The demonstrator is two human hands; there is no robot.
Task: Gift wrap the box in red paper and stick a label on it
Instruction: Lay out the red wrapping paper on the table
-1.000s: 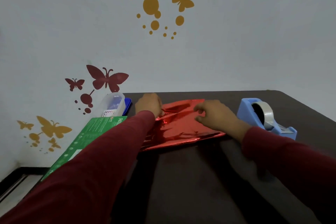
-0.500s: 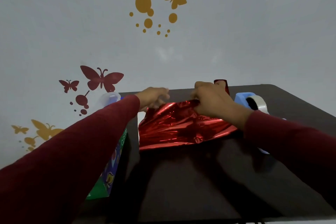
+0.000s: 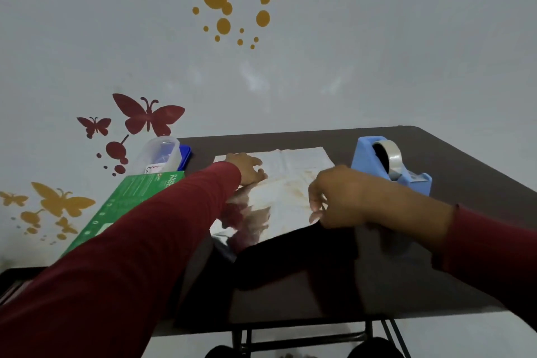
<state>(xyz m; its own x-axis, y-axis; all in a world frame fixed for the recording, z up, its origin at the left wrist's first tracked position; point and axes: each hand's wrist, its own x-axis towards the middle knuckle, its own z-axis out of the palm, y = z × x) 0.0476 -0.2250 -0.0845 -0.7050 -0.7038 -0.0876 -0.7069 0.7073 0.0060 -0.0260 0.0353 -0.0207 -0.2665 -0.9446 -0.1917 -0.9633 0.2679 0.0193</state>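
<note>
Landmark: the paper (image 3: 286,183), a sheet spread flat on the dark table (image 3: 290,285), silvery-white side up, creased, with brownish marks.

Nearest, at the sheet's front right corner: right hand (image 3: 345,200), fingers curled, pinching the paper's edge, which is lifted slightly there. Red sleeve (image 3: 491,253) trails back from it.

Across the sheet's left side: left hand (image 3: 247,168), fingers extended and resting flat on the paper, pressing it down. Its reflection shows in the shiny surface below it.

Left of the sheet: green box (image 3: 128,200), lying long-ways, hanging past the table's edge.

Behind the box, off the sheet's far left corner: clear plastic tub (image 3: 159,154) with a blue lid (image 3: 184,155) beside it.

Right of the sheet, near its far right corner: blue tape dispenser (image 3: 389,166), roll loaded.

Beyond: pale wall with butterfly stickers (image 3: 148,116).
</note>
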